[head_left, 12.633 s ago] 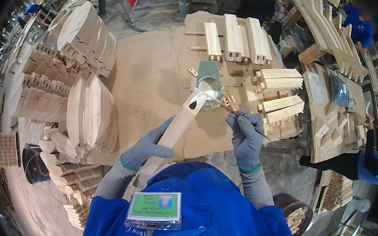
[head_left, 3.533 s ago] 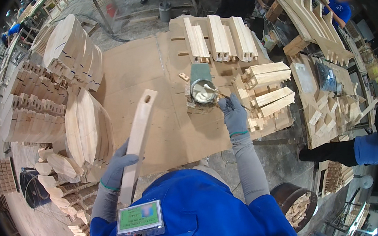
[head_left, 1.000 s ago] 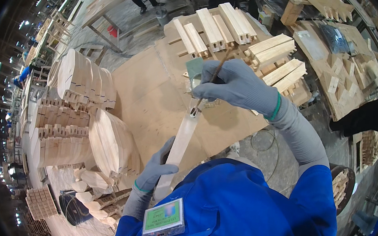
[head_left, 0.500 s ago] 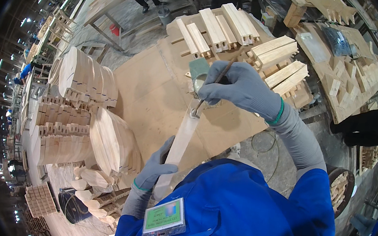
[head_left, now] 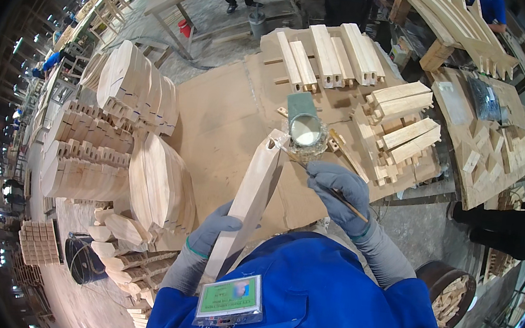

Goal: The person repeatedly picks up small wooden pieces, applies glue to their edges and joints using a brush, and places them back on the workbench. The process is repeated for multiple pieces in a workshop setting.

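Wrapped in a grey glove, my left hand (head_left: pixel 212 228) grips a pale squared wooden bar (head_left: pixel 252 188) near its lower end. The bar slants up and away from my body, its slotted end uppermost. My right hand (head_left: pixel 342 197), gloved too, is closed round a thin brush-like stick (head_left: pixel 295 158). The stick's tip touches the bar end by the slot; whether it has bristles is too small to tell. Just beyond the tip stands a round pot of whitish paste (head_left: pixel 306 130), beside a green block (head_left: pixel 299 104).
Cardboard (head_left: pixel 216 121) covers the work table. Slotted wooden bars (head_left: pixel 328 55) lie at its far side, with more bars (head_left: pixel 408 121) at right. Curved wooden panels (head_left: pixel 161 182) are stacked at left. A barrel of offcuts (head_left: pixel 447 299) stands at lower right; another person (head_left: pixel 505 231) is beyond it.
My right hand has come down toward my body, uncovering the paste pot. The stick now lies at a flatter slant. The bar has turned, showing another side, and the whole view has shifted.
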Action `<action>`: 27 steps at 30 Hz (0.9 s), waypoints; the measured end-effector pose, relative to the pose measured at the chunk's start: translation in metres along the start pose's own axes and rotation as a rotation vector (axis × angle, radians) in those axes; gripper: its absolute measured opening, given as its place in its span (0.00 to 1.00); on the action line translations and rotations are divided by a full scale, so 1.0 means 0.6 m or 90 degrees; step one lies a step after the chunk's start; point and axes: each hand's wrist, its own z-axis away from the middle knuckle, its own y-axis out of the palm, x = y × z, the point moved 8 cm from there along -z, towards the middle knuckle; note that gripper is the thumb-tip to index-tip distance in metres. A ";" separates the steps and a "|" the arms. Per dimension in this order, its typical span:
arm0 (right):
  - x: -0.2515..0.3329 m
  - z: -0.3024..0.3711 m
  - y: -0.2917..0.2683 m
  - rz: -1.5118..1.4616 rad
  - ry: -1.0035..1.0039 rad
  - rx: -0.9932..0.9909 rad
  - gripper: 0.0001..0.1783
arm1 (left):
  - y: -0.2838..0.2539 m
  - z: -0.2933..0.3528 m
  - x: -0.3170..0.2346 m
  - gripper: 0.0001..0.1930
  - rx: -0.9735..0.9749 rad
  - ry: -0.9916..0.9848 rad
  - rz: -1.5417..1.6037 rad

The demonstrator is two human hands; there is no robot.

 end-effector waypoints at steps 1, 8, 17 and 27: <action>-0.003 0.002 0.000 -0.015 -0.039 0.029 0.10 | -0.001 0.000 -0.001 0.45 0.004 0.001 -0.006; -0.027 -0.002 -0.013 -0.122 0.017 0.021 0.08 | 0.008 0.001 -0.009 0.46 0.001 0.014 -0.027; -0.078 0.002 -0.022 -0.221 0.147 -0.090 0.05 | 0.026 0.011 -0.027 0.48 -0.036 0.007 -0.107; -0.019 -0.027 -0.013 -0.013 -0.086 0.109 0.07 | 0.008 0.005 -0.011 0.50 -0.006 -0.001 -0.088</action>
